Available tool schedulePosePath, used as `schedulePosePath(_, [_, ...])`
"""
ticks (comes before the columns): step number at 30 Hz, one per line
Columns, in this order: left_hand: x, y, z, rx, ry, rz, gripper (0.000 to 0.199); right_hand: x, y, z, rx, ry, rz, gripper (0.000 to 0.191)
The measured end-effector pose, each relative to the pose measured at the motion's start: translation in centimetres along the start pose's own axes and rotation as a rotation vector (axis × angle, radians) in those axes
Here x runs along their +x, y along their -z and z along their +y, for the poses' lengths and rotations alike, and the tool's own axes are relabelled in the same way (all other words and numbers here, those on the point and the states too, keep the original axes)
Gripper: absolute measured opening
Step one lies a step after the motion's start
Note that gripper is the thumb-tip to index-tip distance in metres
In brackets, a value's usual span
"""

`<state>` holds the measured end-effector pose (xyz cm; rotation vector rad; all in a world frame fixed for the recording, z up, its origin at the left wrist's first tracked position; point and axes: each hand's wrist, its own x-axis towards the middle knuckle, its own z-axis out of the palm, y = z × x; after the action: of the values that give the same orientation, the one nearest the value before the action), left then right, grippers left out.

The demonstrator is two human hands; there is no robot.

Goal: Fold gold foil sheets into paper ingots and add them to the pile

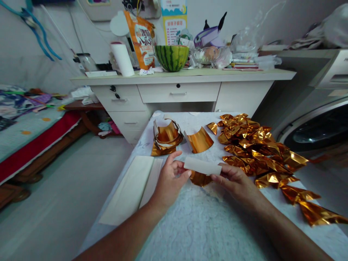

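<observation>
Between my two hands is a white paper strip (202, 166) with a curved piece of gold foil (200, 178) under it. My left hand (174, 175) pinches the left end, thumb in front and one finger raised. At the right end, my right hand (233, 180) grips it between thumb and fingers. Just beyond lies a curled gold foil sheet (200, 140) with a pale edge. Left of that sits a stack of curled gold foil sheets (166, 136). White paper sheets (129, 186) lie beside my left forearm.
Many twisted gold foil pieces (252, 145) are heaped on the right of the cloth-covered table (179, 232). Behind stands a white desk (179, 78) bearing half a watermelon (172, 58), an orange snack bag (141, 41) and a paper roll (122, 59). A washing machine (312, 87) stands at right, a bed (35, 134) at left.
</observation>
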<state>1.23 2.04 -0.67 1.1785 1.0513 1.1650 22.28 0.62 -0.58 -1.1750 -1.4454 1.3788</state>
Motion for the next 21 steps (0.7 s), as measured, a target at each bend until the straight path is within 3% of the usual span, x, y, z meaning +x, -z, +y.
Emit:
schedulePosePath(10, [-0.3,-0.7,-0.2,-0.047,0.131,0.049,0.031,-0.3,-1.3,-0.4,0.128,-0.030,0.012,0.033])
schedulePosePath(14, [-0.1,-0.6,-0.3,-0.077,0.085,0.055,0.026,-0.4,-1.3,-0.4,0.100,-0.072,-0.002,0.035])
schedulePosePath(21, [-0.1,-0.1,-0.3,0.060,0.021,0.029,0.009,-0.6,-1.4,-0.6,0.030,-0.110,-0.039,0.030])
